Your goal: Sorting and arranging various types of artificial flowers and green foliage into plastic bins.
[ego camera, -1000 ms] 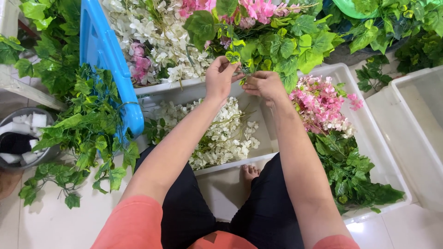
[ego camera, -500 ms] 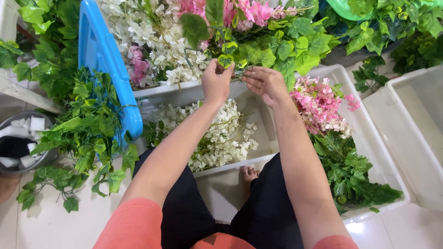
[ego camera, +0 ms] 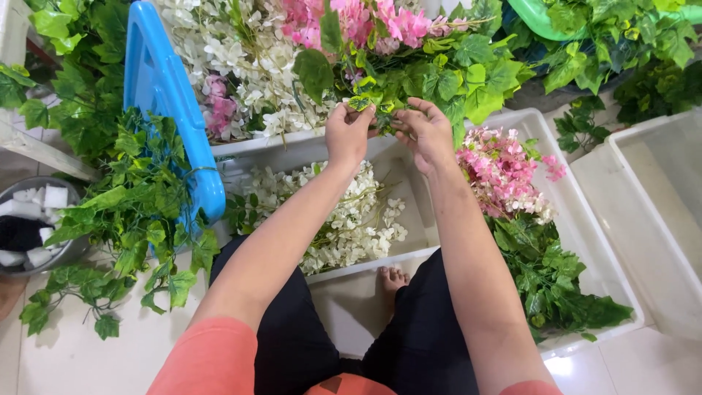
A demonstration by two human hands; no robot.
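Above the white tray [ego camera: 409, 157], left hand [ego camera: 349, 132] and right hand [ego camera: 426, 132] pinch a leafy sprig [ego camera: 380, 99].

No pkgs, labels, signs or screens in view (just loose flowers, greenery, plain trays).

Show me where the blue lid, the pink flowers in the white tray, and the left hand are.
blue lid [ego camera: 157, 88], head view, on its flat face.
pink flowers [ego camera: 501, 172], head view, middle of the cluster.
left hand [ego camera: 349, 135], head view, back of the hand.

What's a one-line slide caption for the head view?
Left hand and right hand pinch a leafy green sprig above a white tray of white blossoms.
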